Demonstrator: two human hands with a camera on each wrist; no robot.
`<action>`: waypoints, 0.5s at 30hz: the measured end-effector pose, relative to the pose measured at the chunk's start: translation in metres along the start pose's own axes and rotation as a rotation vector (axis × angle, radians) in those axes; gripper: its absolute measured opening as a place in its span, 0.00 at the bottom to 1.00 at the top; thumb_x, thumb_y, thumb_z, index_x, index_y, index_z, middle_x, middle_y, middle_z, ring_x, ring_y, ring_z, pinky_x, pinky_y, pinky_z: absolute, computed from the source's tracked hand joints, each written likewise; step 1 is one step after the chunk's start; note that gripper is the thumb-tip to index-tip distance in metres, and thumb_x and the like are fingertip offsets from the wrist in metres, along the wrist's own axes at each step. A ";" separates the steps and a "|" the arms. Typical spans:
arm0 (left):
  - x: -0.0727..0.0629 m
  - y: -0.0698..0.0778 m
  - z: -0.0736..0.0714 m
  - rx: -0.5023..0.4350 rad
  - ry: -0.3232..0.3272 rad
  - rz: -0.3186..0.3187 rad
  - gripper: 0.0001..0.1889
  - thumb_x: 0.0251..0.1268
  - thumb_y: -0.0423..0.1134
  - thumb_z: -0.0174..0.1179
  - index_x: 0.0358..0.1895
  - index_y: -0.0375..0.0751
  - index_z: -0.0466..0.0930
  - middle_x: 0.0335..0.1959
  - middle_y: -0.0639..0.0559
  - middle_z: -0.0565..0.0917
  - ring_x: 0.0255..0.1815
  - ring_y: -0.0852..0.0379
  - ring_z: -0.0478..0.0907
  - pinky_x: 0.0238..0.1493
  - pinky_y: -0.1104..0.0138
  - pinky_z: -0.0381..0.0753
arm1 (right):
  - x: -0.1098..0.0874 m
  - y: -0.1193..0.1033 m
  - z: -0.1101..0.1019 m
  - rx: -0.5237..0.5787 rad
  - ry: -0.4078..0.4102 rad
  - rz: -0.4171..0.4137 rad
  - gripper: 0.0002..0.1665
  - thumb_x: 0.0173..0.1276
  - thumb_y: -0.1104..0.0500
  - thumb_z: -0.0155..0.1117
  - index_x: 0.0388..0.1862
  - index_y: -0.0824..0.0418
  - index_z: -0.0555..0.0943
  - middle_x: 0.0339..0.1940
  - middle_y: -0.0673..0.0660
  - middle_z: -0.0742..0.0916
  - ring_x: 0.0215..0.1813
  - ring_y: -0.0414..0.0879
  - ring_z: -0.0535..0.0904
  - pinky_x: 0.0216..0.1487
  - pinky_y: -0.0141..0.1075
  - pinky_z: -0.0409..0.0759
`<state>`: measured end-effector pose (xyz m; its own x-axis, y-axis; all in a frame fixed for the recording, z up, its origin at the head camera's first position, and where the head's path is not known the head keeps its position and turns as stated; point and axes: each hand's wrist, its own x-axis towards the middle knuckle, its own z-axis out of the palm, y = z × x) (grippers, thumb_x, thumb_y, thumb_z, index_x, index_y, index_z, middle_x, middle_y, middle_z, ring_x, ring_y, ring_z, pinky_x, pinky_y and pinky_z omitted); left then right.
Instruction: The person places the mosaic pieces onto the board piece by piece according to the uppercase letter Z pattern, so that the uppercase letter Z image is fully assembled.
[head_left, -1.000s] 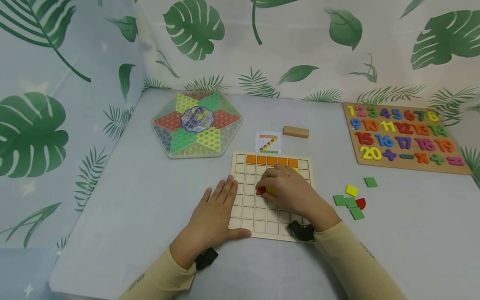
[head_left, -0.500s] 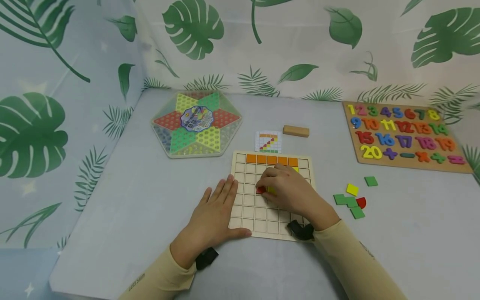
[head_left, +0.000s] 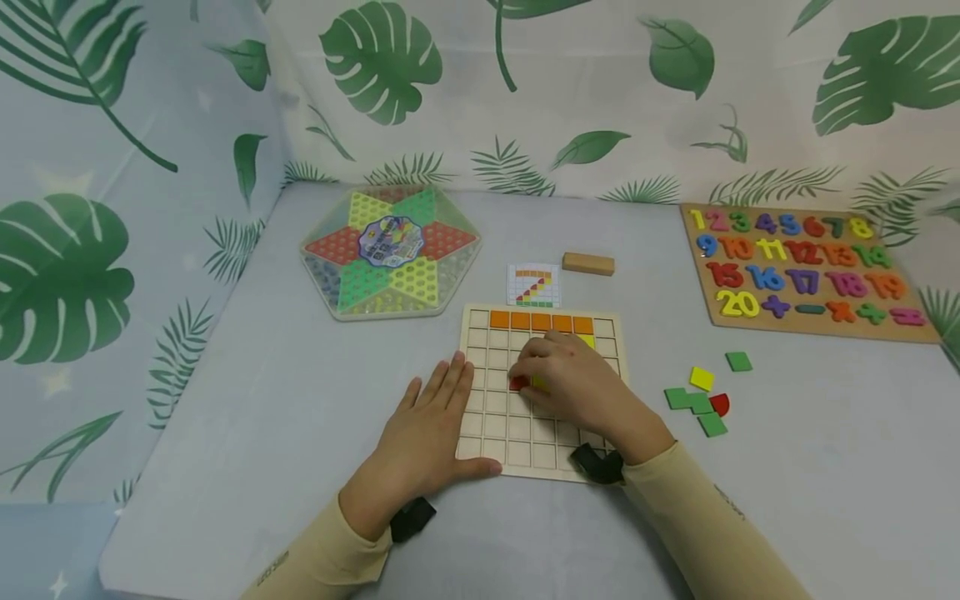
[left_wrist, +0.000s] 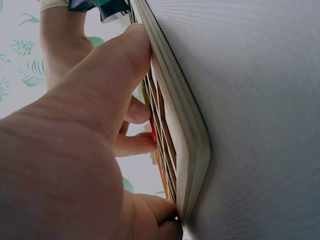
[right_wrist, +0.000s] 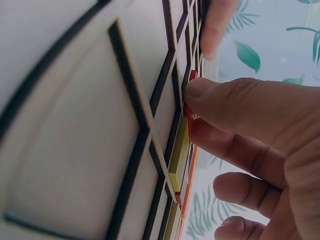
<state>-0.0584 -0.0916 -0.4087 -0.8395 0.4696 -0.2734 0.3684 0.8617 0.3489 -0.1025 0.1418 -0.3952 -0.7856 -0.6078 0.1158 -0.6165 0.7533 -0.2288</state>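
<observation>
A pale wooden grid board [head_left: 520,455] lies on the table, with a row of orange tiles [head_left: 540,321] along its far side. My right hand [head_left: 577,385] is over the board. Its thumb and index finger pinch a small red tile [head_left: 516,383] at a grid cell; the fingers hide much of its shape. Beside that cell a yellow tile [right_wrist: 180,150] sits in the grid, seen in the right wrist view. My left hand [head_left: 423,442] rests with straight fingers along the board's left edge, its thumb at the near edge.
Loose green tiles [head_left: 677,398], a yellow tile [head_left: 702,378] and a rounded red tile [head_left: 719,406] lie right of the board. Behind it are a pattern card [head_left: 534,286] and a wooden block [head_left: 588,264]. A hexagonal star game board [head_left: 390,287] and a number board [head_left: 810,275] stand farther back.
The head view has shifted slightly. Both hands stay in place, the right one still pinching the red tile at the same cell.
</observation>
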 end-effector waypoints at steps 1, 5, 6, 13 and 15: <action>0.000 0.000 0.000 0.000 -0.001 0.001 0.66 0.57 0.77 0.63 0.86 0.40 0.40 0.88 0.47 0.39 0.89 0.46 0.41 0.85 0.42 0.49 | -0.001 0.001 0.000 0.000 0.000 0.004 0.11 0.60 0.56 0.82 0.42 0.53 0.92 0.43 0.49 0.90 0.48 0.49 0.83 0.58 0.47 0.83; 0.001 0.001 0.001 0.000 0.004 0.005 0.66 0.56 0.77 0.64 0.86 0.40 0.40 0.88 0.47 0.39 0.89 0.45 0.41 0.85 0.41 0.50 | -0.005 0.005 -0.003 -0.003 0.005 0.024 0.12 0.61 0.56 0.81 0.43 0.53 0.92 0.43 0.49 0.90 0.48 0.48 0.83 0.55 0.46 0.83; 0.001 0.000 0.002 0.001 0.005 0.004 0.66 0.56 0.77 0.64 0.86 0.40 0.40 0.88 0.47 0.39 0.89 0.45 0.41 0.85 0.41 0.50 | -0.006 0.006 -0.004 0.001 0.009 0.032 0.12 0.61 0.56 0.81 0.44 0.54 0.92 0.44 0.50 0.90 0.48 0.48 0.84 0.55 0.46 0.84; 0.000 -0.001 0.002 0.010 0.017 -0.008 0.67 0.56 0.76 0.65 0.86 0.39 0.41 0.88 0.46 0.40 0.89 0.44 0.43 0.85 0.41 0.50 | -0.023 0.020 -0.011 0.018 0.031 0.105 0.15 0.59 0.56 0.82 0.46 0.54 0.92 0.45 0.51 0.90 0.49 0.50 0.82 0.55 0.47 0.83; 0.000 -0.001 0.002 0.004 0.015 -0.010 0.67 0.55 0.76 0.65 0.86 0.39 0.41 0.88 0.46 0.40 0.89 0.44 0.42 0.85 0.41 0.50 | -0.030 0.024 -0.013 0.019 0.033 0.144 0.14 0.59 0.56 0.82 0.45 0.53 0.92 0.44 0.51 0.90 0.48 0.50 0.81 0.53 0.47 0.82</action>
<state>-0.0579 -0.0923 -0.4109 -0.8490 0.4582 -0.2631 0.3619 0.8671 0.3423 -0.0946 0.1816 -0.3916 -0.8674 -0.4849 0.1119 -0.4964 0.8272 -0.2634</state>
